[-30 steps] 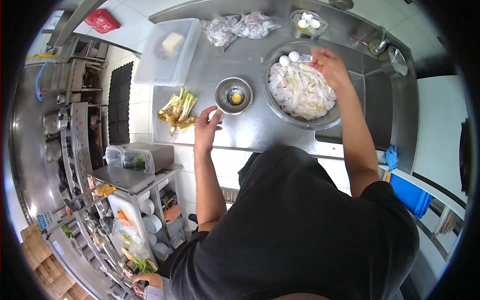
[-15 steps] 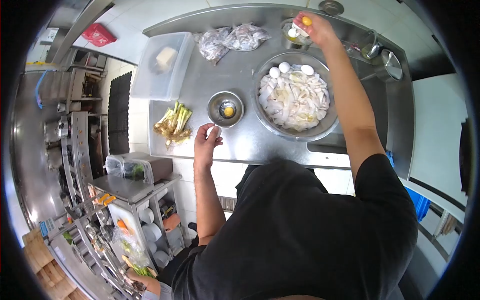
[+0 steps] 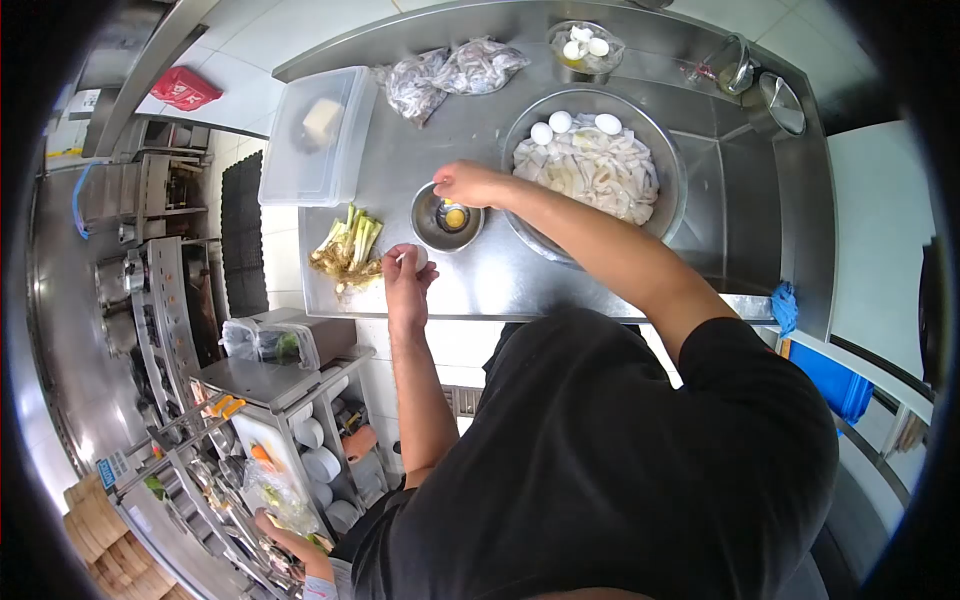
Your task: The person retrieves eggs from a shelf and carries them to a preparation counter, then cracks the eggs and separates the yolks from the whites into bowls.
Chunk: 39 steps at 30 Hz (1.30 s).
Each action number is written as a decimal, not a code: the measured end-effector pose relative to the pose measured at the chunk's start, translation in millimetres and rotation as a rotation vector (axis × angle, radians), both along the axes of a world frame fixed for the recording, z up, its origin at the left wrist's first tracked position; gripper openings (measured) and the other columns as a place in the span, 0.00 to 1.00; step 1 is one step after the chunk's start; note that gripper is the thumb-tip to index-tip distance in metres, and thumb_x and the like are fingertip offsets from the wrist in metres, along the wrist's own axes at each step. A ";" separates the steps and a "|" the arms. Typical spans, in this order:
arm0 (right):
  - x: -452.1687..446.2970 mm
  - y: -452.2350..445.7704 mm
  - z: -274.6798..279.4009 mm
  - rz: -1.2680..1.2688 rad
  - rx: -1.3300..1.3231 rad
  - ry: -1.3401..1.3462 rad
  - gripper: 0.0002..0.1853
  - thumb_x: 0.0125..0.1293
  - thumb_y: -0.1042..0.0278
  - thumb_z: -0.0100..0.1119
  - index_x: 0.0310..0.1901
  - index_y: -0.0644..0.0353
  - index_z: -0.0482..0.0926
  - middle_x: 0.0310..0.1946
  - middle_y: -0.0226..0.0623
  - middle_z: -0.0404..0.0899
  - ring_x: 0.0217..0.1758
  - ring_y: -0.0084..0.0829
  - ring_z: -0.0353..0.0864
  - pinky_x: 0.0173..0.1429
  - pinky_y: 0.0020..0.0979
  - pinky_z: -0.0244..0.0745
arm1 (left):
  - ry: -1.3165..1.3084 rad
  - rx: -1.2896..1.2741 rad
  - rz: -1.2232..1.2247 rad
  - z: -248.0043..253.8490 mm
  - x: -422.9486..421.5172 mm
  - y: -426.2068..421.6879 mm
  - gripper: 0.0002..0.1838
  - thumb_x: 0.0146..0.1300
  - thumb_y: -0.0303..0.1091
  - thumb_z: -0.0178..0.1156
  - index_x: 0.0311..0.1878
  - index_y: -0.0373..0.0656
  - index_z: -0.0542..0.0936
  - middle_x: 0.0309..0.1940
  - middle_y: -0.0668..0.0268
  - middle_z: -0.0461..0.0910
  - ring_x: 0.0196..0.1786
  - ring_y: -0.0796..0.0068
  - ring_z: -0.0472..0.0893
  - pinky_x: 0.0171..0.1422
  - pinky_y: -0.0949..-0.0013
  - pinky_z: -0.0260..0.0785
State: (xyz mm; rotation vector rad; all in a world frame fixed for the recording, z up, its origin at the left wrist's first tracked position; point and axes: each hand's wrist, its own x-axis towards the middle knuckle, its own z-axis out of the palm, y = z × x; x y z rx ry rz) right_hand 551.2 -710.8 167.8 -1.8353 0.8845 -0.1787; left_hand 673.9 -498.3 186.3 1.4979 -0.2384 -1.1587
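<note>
My right hand (image 3: 468, 186) reaches over the rim of a small steel bowl (image 3: 420, 228). Its fingers are curled down, with an egg yolk (image 3: 447, 202) showing at the fingertips. Another yolk (image 3: 456, 218) lies inside that bowl. Just left of it, my left hand (image 3: 408, 283) grips a white egg (image 3: 421, 259), partly covered by the fingers; whether it is whole or a shell I cannot tell. Under my right forearm stands a large steel basin (image 3: 676, 190) of pale sliced strips (image 3: 585, 172), with three white eggs (image 3: 560, 122) on top.
A container (image 3: 578, 70) with white shells stands at the back. Bagged greyish food (image 3: 450, 75), a clear plastic bin (image 3: 315, 165) and green onions (image 3: 348, 245) lie on the left side of the counter. Another person's hand (image 3: 285, 535) is at lower left, by a cart with a white board.
My right hand has swung left and toward me, carrying the yolk from the back container to the small bowl. My left hand stays nearly in place with the egg.
</note>
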 end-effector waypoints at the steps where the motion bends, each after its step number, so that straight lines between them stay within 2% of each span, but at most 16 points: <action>1: -10.1 -2.5 5.3 -0.035 -0.052 -0.051 0.17 0.72 0.59 0.61 0.55 0.62 0.83 0.51 0.46 0.86 0.47 0.37 0.87 0.50 0.37 0.82 | 0.024 -0.010 -0.005 3.1 -2.7 -1.4 0.15 0.76 0.43 0.58 0.57 0.47 0.72 0.44 0.65 0.77 0.38 0.73 0.79 0.43 0.68 0.76; 4: -75.7 -29.7 45.0 -0.278 -0.131 -0.091 0.12 0.70 0.64 0.59 0.51 0.53 0.85 0.45 0.42 0.88 0.49 0.44 0.87 0.53 0.42 0.80 | 0.093 -0.021 -0.033 0.3 -3.4 0.0 0.16 0.77 0.39 0.56 0.62 0.44 0.74 0.47 0.64 0.78 0.38 0.75 0.79 0.45 0.69 0.78; 5: -98.9 -48.6 27.1 -0.393 -0.279 0.002 0.13 0.69 0.60 0.60 0.52 0.50 0.85 0.45 0.41 0.88 0.49 0.42 0.88 0.53 0.43 0.80 | 0.098 -0.035 -0.037 1.9 -6.8 -1.1 0.17 0.76 0.38 0.56 0.63 0.44 0.73 0.47 0.63 0.78 0.38 0.75 0.79 0.45 0.69 0.78; 7: -138.7 -77.1 31.2 -0.519 -0.345 0.449 0.20 0.69 0.49 0.60 0.54 0.52 0.85 0.49 0.42 0.87 0.54 0.42 0.86 0.57 0.44 0.79 | 0.106 -0.064 -0.047 9.0 -20.9 -5.9 0.17 0.75 0.35 0.55 0.64 0.43 0.73 0.48 0.63 0.78 0.38 0.75 0.79 0.46 0.69 0.78; 8: -146.0 -87.4 18.7 -0.530 -0.359 0.514 0.23 0.69 0.45 0.60 0.54 0.54 0.84 0.51 0.43 0.86 0.56 0.43 0.86 0.59 0.44 0.79 | 0.102 -0.083 -0.113 11.3 -25.2 -9.8 0.22 0.73 0.31 0.54 0.68 0.40 0.71 0.50 0.61 0.78 0.41 0.74 0.81 0.47 0.69 0.79; 10: -153.6 -102.5 -12.9 -0.558 -0.385 0.644 0.30 0.68 0.38 0.58 0.55 0.57 0.84 0.56 0.45 0.85 0.59 0.44 0.84 0.62 0.44 0.78 | -0.007 -0.075 -0.198 15.3 -41.1 -22.0 0.24 0.73 0.30 0.56 0.70 0.39 0.69 0.50 0.60 0.78 0.43 0.72 0.82 0.48 0.68 0.80; 13: -146.0 -102.4 -8.5 -0.521 -0.247 0.654 0.36 0.65 0.34 0.60 0.55 0.64 0.83 0.59 0.50 0.82 0.65 0.48 0.79 0.68 0.43 0.74 | -0.168 -0.069 -0.338 22.0 -65.8 -45.2 0.28 0.70 0.29 0.63 0.71 0.35 0.68 0.47 0.59 0.81 0.44 0.72 0.84 0.48 0.70 0.80; 17: -154.6 -104.6 -9.3 -0.555 -0.156 0.528 0.31 0.65 0.42 0.61 0.59 0.61 0.81 0.64 0.48 0.78 0.66 0.46 0.79 0.68 0.43 0.74 | -0.322 -0.128 -0.493 22.9 -95.2 -76.1 0.27 0.67 0.33 0.69 0.65 0.32 0.74 0.42 0.60 0.84 0.39 0.76 0.84 0.46 0.71 0.80; 20: -175.0 -91.4 -15.4 -0.675 -0.587 0.140 0.28 0.64 0.51 0.63 0.61 0.61 0.80 0.64 0.49 0.76 0.61 0.47 0.81 0.64 0.42 0.76 | -0.427 -0.145 -0.548 20.9 -115.3 -95.3 0.27 0.62 0.36 0.73 0.61 0.32 0.77 0.41 0.59 0.86 0.38 0.74 0.85 0.47 0.70 0.80; 23: -194.6 -52.7 59.2 -0.663 -0.522 -0.206 0.27 0.63 0.61 0.66 0.63 0.59 0.78 0.59 0.48 0.75 0.57 0.44 0.80 0.57 0.39 0.79 | -0.539 -0.278 -0.485 9.9 -141.2 -116.4 0.28 0.60 0.36 0.74 0.60 0.33 0.78 0.43 0.56 0.87 0.41 0.71 0.87 0.48 0.67 0.81; 25: -202.8 -23.3 113.7 -0.681 -0.628 -0.368 0.27 0.62 0.67 0.67 0.64 0.57 0.78 0.55 0.45 0.74 0.55 0.42 0.79 0.53 0.36 0.80 | -0.684 -0.284 -0.510 20.0 -154.8 -129.0 0.29 0.58 0.35 0.76 0.60 0.33 0.79 0.46 0.53 0.87 0.44 0.66 0.89 0.48 0.65 0.82; 29: -207.8 21.2 123.4 -0.677 -0.934 -0.492 0.29 0.59 0.74 0.68 0.65 0.52 0.78 0.54 0.43 0.74 0.54 0.39 0.78 0.50 0.33 0.80 | -0.787 -0.297 -0.533 43.4 -180.2 -146.9 0.26 0.55 0.31 0.76 0.58 0.35 0.80 0.45 0.53 0.87 0.42 0.64 0.89 0.47 0.65 0.83; 33: -217.4 34.3 68.4 -0.443 -0.831 -0.223 0.28 0.61 0.72 0.67 0.65 0.54 0.77 0.56 0.44 0.74 0.56 0.40 0.78 0.51 0.33 0.80 | -0.827 -0.345 -0.614 41.1 -189.1 -154.8 0.24 0.55 0.26 0.74 0.57 0.37 0.80 0.45 0.55 0.87 0.42 0.65 0.89 0.47 0.66 0.83; 34: -221.0 37.5 65.5 -0.497 -0.733 -0.270 0.27 0.64 0.73 0.64 0.66 0.54 0.76 0.57 0.42 0.74 0.58 0.36 0.78 0.56 0.35 0.77 | -0.811 -0.346 -0.633 32.5 -188.6 -153.9 0.24 0.55 0.26 0.73 0.57 0.37 0.80 0.45 0.55 0.87 0.41 0.65 0.89 0.47 0.66 0.83; 37: -229.8 32.6 73.3 -0.653 -0.458 -0.414 0.27 0.65 0.72 0.64 0.67 0.56 0.75 0.54 0.41 0.76 0.56 0.34 0.80 0.54 0.31 0.78 | -0.723 -0.356 -0.634 29.2 -190.5 -152.4 0.23 0.56 0.26 0.73 0.56 0.37 0.80 0.48 0.56 0.85 0.44 0.66 0.88 0.50 0.67 0.81; 39: -233.7 24.0 55.2 -0.740 -0.133 -0.534 0.21 0.70 0.69 0.63 0.63 0.59 0.76 0.46 0.34 0.78 0.46 0.26 0.80 0.47 0.28 0.77 | -0.653 -0.372 -0.610 32.0 -191.2 -153.1 0.23 0.56 0.27 0.73 0.56 0.36 0.80 0.50 0.58 0.83 0.47 0.67 0.86 0.53 0.67 0.80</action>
